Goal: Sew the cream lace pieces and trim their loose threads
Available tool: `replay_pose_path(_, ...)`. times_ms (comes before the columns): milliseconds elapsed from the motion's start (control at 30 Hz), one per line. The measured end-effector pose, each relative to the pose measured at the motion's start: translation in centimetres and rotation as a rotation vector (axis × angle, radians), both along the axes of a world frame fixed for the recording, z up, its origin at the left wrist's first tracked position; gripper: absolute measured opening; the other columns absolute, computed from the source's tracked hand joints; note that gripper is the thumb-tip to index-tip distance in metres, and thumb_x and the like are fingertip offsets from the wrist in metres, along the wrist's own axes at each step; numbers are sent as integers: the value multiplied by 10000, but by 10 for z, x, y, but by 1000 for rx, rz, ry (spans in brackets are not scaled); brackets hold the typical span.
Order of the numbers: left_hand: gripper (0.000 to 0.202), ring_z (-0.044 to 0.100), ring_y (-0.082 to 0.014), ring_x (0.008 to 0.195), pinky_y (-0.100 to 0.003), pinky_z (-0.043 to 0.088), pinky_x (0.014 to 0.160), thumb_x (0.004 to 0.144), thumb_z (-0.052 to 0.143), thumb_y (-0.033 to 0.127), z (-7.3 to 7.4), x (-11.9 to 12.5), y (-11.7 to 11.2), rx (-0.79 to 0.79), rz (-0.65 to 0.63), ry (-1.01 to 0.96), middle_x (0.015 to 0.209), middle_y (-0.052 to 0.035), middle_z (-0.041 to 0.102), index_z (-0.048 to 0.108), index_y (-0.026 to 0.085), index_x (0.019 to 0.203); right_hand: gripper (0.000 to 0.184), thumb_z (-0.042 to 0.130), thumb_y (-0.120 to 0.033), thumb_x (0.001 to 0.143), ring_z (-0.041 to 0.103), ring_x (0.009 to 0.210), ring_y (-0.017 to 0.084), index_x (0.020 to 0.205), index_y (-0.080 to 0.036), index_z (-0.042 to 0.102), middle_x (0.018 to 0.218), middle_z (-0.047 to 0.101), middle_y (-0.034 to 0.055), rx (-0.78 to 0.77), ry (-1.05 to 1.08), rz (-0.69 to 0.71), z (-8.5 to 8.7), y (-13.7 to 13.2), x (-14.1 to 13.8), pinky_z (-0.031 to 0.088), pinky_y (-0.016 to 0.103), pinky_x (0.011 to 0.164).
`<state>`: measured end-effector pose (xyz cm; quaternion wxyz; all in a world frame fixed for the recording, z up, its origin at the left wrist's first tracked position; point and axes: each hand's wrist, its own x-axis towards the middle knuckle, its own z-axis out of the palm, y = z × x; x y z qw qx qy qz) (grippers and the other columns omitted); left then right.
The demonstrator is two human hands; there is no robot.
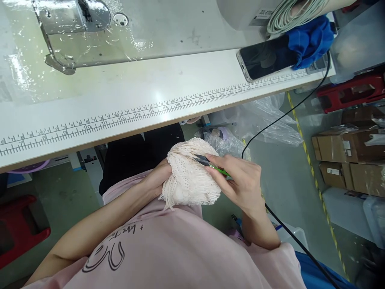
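Note:
A cream-coloured bundle of lace fabric (192,180) is held over my lap, in front of the table edge. My left hand (161,176) grips the bundle from its left side; the fingers are partly hidden behind and inside the lace. In my right hand (240,180) is a pair of thread snips (221,170) with green handles and dark blades. The blades point left and lie against the upper right part of the lace. Whether a thread is between them is too small to tell.
A white table (168,86) with a printed ruler edge carries a sewing machine bed plate (78,16), a smartphone (266,58) and blue cloth (313,40). A black cable (279,118) hangs at the right. Cardboard boxes (361,144) and a red stool (18,224) stand on the floor.

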<state>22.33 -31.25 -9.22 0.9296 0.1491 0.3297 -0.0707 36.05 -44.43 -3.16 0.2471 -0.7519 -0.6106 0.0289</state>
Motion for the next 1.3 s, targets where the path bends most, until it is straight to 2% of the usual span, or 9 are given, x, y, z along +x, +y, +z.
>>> replay_pose_path(267, 339, 713, -308, 975, -416, 584, 882, 702, 810, 186, -1, 0, -2, 23, 13, 71, 1032, -169, 745, 719, 93, 1015, 106, 647, -200, 919, 615, 583, 110, 1006, -166, 696, 726, 715, 17, 60, 22, -14, -4, 0, 0, 405, 238, 553)
replay_pose_path(400, 210, 697, -307, 1063, -369, 585, 898, 751, 773, 186, 5, 4, 0, -49, 37, -76, 1090, -139, 752, 750, 131, 952, 102, 647, -206, 919, 547, 521, 93, 1004, -179, 695, 657, 667, -8, 95, 5, -31, -1, -3, 1, 375, 239, 524)
replay_pose_path(533, 207, 671, -330, 1129, -394, 570, 955, 795, 741, 208, 11, 6, 3, -167, 2, -199, 1126, -149, 744, 764, 119, 980, 143, 650, -241, 919, 481, 494, 80, 1044, -181, 685, 609, 591, -37, 35, -88, 96, 7, -9, 4, 333, 246, 505)
replay_pose_path(633, 211, 676, -343, 1115, -420, 579, 944, 799, 729, 195, 11, 5, 3, -170, -2, -165, 1114, -150, 747, 765, 120, 993, 155, 665, -251, 909, 500, 523, 84, 1048, -182, 677, 623, 582, -38, -8, -200, 186, 12, -13, 7, 324, 256, 514)
replay_pose_path(767, 211, 684, -343, 1092, -418, 583, 933, 771, 730, 174, 10, 5, 4, -142, 2, -147, 1098, -150, 751, 766, 109, 968, 151, 659, -262, 917, 489, 525, 82, 1046, -185, 671, 615, 584, -43, -35, -283, 238, 16, -11, 8, 315, 258, 516)
replay_pose_path(867, 216, 705, -321, 1039, -407, 588, 916, 763, 750, 173, 8, 5, 4, -129, -4, -168, 1071, -144, 758, 766, 109, 969, 131, 658, -252, 918, 452, 512, 78, 1027, -181, 673, 598, 567, -51, -26, -296, 247, 16, -7, 6, 309, 252, 510)
replay_pose_path(1033, 164, 721, -293, 966, -386, 597, 869, 748, 758, 161, 3, 2, 1, -96, -3, -134, 1020, -132, 767, 772, 123, 906, 140, 655, -256, 920, 469, 532, 82, 1035, -180, 676, 602, 556, -53, -16, -287, 245, 13, -4, 5, 323, 250, 524)
replay_pose_path(1167, 198, 710, -294, 984, -414, 588, 889, 741, 743, 127, -1, 0, -1, -92, 25, -69, 1057, -138, 755, 760, 120, 938, 140, 644, -264, 931, 464, 535, 80, 1044, -188, 677, 601, 559, -53, -19, -288, 240, 10, -4, 6, 317, 250, 526)
replay_pose_path(1300, 301, 715, -284, 933, -380, 591, 846, 668, 789, 112, -6, -1, -3, -29, 39, 44, 1003, -129, 757, 735, 116, 964, 131, 650, -241, 925, 470, 534, 79, 1039, -184, 680, 591, 549, -55, -16, -279, 237, 10, -5, 5, 316, 254, 529)
